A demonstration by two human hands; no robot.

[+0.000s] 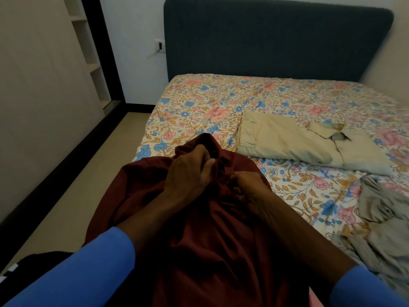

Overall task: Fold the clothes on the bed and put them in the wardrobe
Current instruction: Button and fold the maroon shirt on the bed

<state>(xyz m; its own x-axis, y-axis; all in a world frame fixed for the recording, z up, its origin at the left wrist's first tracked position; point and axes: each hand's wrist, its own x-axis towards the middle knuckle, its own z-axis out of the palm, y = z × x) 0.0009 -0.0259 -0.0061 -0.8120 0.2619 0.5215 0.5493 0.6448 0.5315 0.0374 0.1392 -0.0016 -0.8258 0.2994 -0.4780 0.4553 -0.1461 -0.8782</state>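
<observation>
A dark red garment hangs bunched in front of me over the near left corner of the bed. My left hand grips its upper fabric with curled fingers. Right beside it, my right hand pinches the same cloth, the two hands almost touching. A beige shirt lies partly folded on the floral sheet, further back and to the right. A crumpled grey garment lies at the bed's right edge.
A dark grey headboard stands at the far end. On the left is a pale wardrobe panel with open shelves behind it. A strip of floor runs between wardrobe and bed. A wall socket sits near the headboard.
</observation>
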